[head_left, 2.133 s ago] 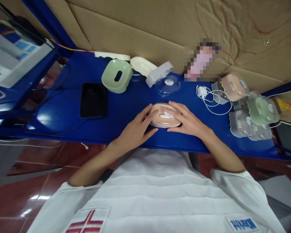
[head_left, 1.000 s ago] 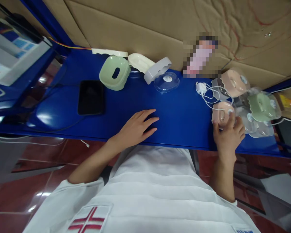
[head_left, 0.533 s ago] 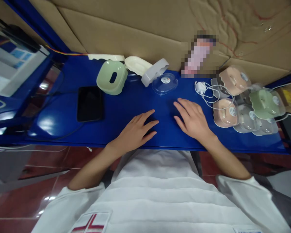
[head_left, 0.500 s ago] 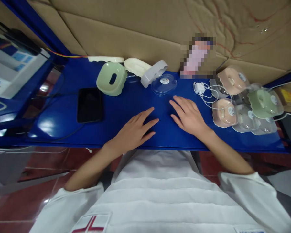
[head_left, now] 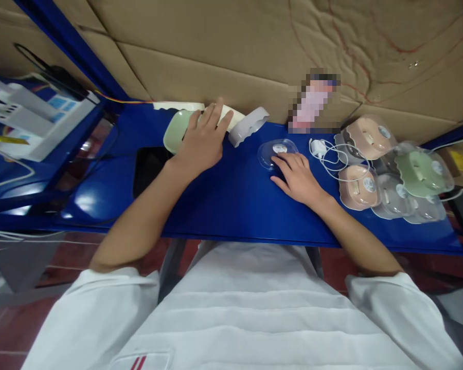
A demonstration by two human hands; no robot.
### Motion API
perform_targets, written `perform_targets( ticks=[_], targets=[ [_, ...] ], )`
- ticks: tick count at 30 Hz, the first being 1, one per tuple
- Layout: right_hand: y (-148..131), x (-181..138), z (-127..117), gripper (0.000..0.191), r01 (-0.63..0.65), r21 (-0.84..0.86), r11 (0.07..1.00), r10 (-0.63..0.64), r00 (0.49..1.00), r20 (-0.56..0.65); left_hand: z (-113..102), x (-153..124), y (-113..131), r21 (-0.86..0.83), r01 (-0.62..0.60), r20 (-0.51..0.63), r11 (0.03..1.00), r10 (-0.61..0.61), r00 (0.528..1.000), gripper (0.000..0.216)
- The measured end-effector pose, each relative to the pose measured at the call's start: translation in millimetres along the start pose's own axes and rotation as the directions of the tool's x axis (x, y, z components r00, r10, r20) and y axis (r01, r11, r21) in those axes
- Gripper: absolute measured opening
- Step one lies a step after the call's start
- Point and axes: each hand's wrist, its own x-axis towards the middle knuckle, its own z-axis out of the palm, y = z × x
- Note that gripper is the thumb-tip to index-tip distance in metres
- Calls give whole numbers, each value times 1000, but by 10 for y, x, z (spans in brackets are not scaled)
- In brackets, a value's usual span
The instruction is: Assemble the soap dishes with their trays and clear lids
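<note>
Reaching off the near blue bench [head_left: 231, 205], the left hand [head_left: 202, 141] now lies, fingers spread, over the pale green plastic dish [head_left: 174, 132] at far left. The right hand [head_left: 296, 177] has slid forward, its loose fingers touching the clear plastic lid [head_left: 272, 150]. Neither thing is gripped.

Nothing legible; the lid sticker [head_left: 280, 148] seems too blurred.

The left arm [head_left: 146, 205] reaches far forward, nearly straight, its left hand [head_left: 202, 141] palm down with fingers loosely spread. The right hand [head_left: 298, 178] rests nearer the body, palm down, fingers gently curled, bare forearm [head_left: 351, 236] angled inward.
</note>
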Motion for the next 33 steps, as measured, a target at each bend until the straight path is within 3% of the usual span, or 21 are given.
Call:
perform_targets(
  ticks=[7,13,19,24,26,27,29,31,33],
  targets=[
    [171,90,60,68,9,65,998,-2,995,-103,290,-22,172,40,-76,95,996,72,993,65],
    [242,66,115,74,-24,98,995,31,997,-66,249,-47,336,41,-204,135,978,196,971,53],
    [109,73,58,83,-48,153,987,60,995,-74,210,-148,559,-124,-402,187,907,419,889,40],
    [36,65,52,57,-73,242,968,109,984,-142,281,-260,745,-301,-501,132,811,556,821,34],
    [47,64,63,59,-83,302,950,138,976,-166,239,-291,806,-314,-543,123,779,600,790,34],
    [56,66,63,62,-104,347,932,180,964,-197,195,-299,823,-298,-556,112,776,607,787,34],
    [73,69,44,69,-149,491,859,308,915,-261,74,-297,821,-232,-533,63,814,560,826,34],
    [75,69,4,70,-152,686,711,417,877,-238,-65,-275,767,-171,-452,-9,875,458,889,34],
    [51,65,-35,66,-135,848,512,440,889,-125,-180,-241,680,-130,-380,-60,916,375,925,35]
  ],
)
